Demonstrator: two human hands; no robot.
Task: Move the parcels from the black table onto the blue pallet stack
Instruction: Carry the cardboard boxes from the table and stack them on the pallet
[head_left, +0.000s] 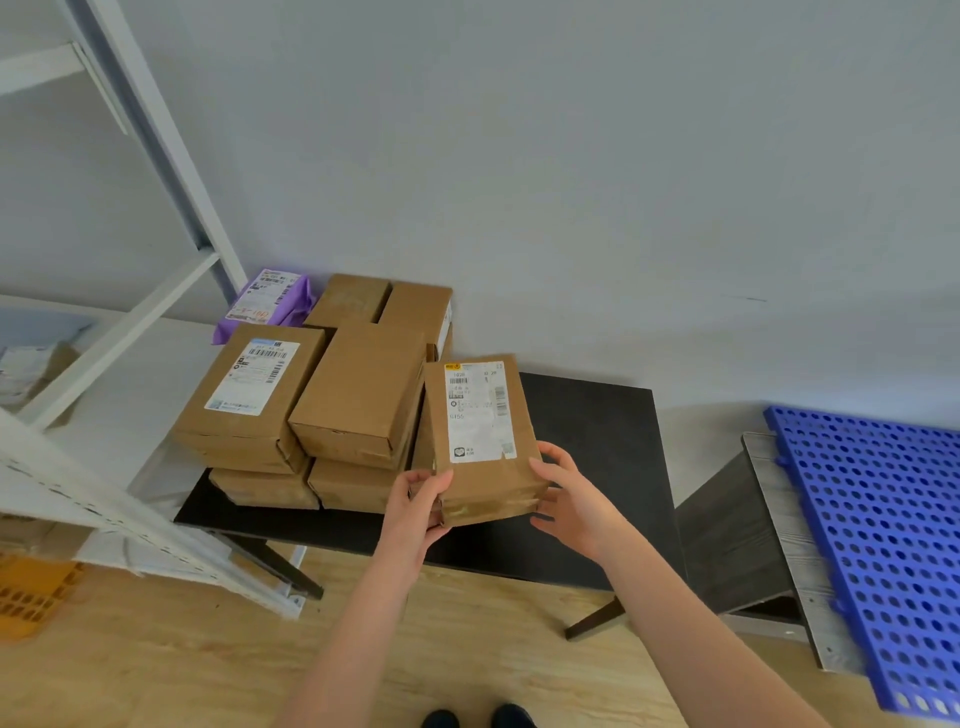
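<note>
A white rack (130, 332) stands at far left. Beside it, brown boxes (358, 389) sit stacked on the left half of the black table (592, 431), a purple bag (270, 301) behind them. My left hand (415, 506) reaches forward, arm straight, fingers wrapped on the near left corner of a labelled parcel (480, 436). My right hand (566, 493) clasps its near right edge, thumb on top. I cannot tell whether the parcel is off the table. The blue pallet (878, 535) lies well apart at right.

Bare forearms, no sleeves showing; dark shoes (478, 718) below.
</note>
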